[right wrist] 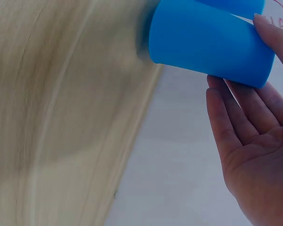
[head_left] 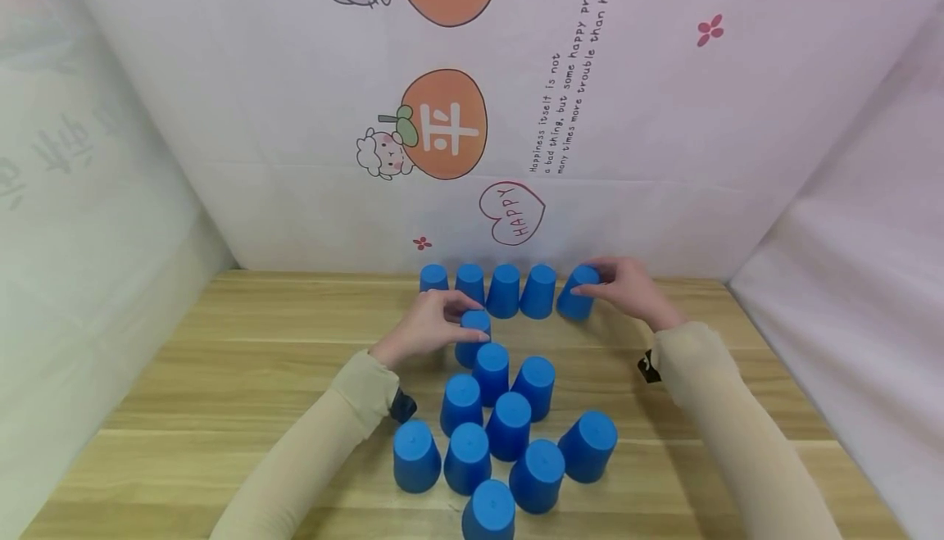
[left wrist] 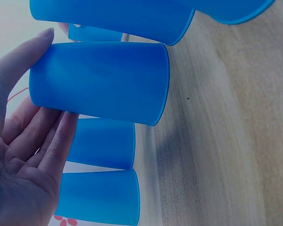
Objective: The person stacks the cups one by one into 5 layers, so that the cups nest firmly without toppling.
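Note:
Upside-down blue cups stand on the wooden table. My left hand (head_left: 424,328) grips one blue cup (head_left: 470,353) near its closed top, thumb on one side and fingers on the other; the left wrist view shows this cup (left wrist: 104,80) close up. At the right end of the back row, my right hand (head_left: 630,290) holds another blue cup (head_left: 575,302), slightly tilted. In the right wrist view, thumb and fingers lie on opposite sides of that cup (right wrist: 207,42). Just in front of the left hand's cup stands another cup (head_left: 490,376).
Several cups stand in a row along the back, including one cup (head_left: 505,290) between the hands. More cups, such as a front one (head_left: 489,514), form a loose cluster nearer me. A printed white cloth (head_left: 627,220) rises behind the table (head_left: 184,409).

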Motion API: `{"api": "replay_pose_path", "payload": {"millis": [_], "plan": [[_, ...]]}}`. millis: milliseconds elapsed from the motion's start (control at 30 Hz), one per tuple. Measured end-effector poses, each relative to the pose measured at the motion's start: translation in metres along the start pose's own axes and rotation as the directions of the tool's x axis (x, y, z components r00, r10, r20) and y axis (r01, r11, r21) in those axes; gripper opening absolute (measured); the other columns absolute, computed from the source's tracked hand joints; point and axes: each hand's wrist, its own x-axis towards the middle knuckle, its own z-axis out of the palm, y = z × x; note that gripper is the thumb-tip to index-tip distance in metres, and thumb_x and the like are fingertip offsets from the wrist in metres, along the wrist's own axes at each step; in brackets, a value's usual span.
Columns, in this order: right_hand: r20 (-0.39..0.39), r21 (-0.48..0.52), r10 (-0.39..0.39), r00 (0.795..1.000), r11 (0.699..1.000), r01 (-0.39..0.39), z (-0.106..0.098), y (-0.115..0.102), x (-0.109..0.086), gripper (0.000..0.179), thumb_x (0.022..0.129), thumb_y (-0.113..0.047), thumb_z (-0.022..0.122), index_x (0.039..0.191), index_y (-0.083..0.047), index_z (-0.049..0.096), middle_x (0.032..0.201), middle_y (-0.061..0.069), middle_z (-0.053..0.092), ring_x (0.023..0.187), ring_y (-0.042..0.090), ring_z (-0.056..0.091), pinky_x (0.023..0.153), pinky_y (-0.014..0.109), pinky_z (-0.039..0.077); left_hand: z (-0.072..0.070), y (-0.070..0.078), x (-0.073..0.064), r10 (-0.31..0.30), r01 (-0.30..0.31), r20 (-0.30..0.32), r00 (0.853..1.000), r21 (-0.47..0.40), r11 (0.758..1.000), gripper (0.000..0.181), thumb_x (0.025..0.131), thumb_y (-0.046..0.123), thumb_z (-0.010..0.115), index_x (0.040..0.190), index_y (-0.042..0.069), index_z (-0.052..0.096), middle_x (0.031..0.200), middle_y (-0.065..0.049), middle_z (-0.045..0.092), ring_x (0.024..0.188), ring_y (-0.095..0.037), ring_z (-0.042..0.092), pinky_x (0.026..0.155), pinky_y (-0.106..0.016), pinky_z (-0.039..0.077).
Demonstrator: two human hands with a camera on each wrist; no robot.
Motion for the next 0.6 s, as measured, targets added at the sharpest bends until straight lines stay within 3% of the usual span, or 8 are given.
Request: {"api": "replay_pose_path", "payload": {"millis": [300, 600], "plan": [[0.007, -0.022, 0.007, 1.0, 1.0, -0.007, 0.012, -0.0009, 0.0107, 0.054, 0.093, -0.028, 0.078, 0.135, 0.001, 0.061, 0.128, 0.021, 0.065, 0.113, 0.038, 0.063, 0.095, 0.054, 0.053, 0.0003, 0.0005, -0.0005, 0.005, -0.005, -0.001, 1.0, 0.002, 1.0, 0.041, 0.083, 0.037, 0.087, 0.116, 0.017, 0.074, 0.109, 0.006, 0.071, 0.103, -0.014, 0.068, 0.091, -0.041, 0.056], [0.023, -0.006, -0.005, 1.0, 1.0, 0.005, 0.0091, 0.0022, 0.0061, 0.061, 0.094, -0.026, 0.077, 0.141, 0.005, 0.054, 0.136, 0.026, 0.058, 0.119, 0.043, 0.059, 0.098, 0.055, 0.05, -0.0012, -0.0001, 0.0002, 0.006, -0.006, 0.002, 1.0, -0.003, 1.0, 0.042, 0.082, 0.039, 0.087, 0.116, 0.017, 0.074, 0.108, 0.007, 0.072, 0.102, -0.014, 0.068, 0.091, -0.041, 0.057]]}}
